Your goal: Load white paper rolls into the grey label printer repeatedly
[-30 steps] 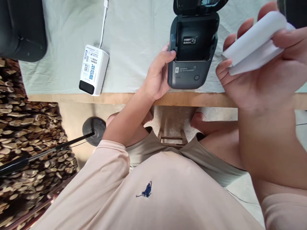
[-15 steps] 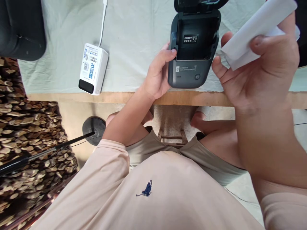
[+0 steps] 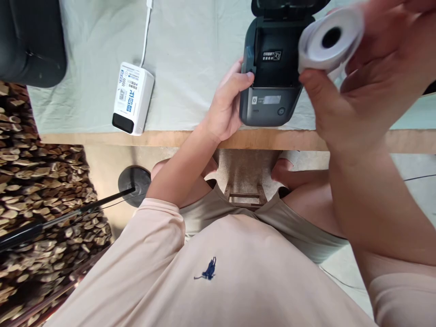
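A dark label printer with its lid flipped up is at the table's front edge. Its inner bay is exposed, with a small printed sticker inside. Gripping the printer's left side is my left hand, thumb on the rim. My right hand holds a white paper roll by its edge, beside and partly in front of the printer's right side. The roll's dark core hole faces me. Some of my right fingers are blurred at the top right.
A white power bank with a white cable lies on the pale tablecloth. A black padded object occupies the left corner. Stacked firewood and a stand with a round black base are on the left, below the table.
The paper roll has turned so its round end faces me and moved left, up against the printer's right side. My left hand and the printer have barely shifted.
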Demonstrator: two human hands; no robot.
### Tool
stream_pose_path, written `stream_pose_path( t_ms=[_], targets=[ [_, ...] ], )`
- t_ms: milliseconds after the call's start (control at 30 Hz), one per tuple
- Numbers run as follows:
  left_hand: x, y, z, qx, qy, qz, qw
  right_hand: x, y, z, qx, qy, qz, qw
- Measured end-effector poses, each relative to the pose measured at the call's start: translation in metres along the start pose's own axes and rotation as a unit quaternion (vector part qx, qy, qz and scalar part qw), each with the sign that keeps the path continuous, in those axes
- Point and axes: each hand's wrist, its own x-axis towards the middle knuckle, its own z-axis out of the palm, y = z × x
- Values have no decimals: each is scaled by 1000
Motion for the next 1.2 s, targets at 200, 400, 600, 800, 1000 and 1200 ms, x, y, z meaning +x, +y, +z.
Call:
stream_pose_path(
  t_ms=[200,400,600,800,1000,1200],
  targets=[
    [-2,2,4,40,24,-9,999,18,-22,0,-282,-20,-34,959],
    [-3,0,5,71,-11,23,997,33,-32,7,-333,-84,29,939],
    [-2,-2,2,63,0,16,998,31,-20,8,-315,-89,26,944],
    [-3,2,5,68,-7,7,998,30,-21,5,-325,-77,19,942],
    [-2,4,7,20,-13,-7,1000,20,-10,7,-296,-42,-123,946],
    [-1,0,-1,49,9,2,999,10,11,13,-257,0,-219,941]
  ],
)
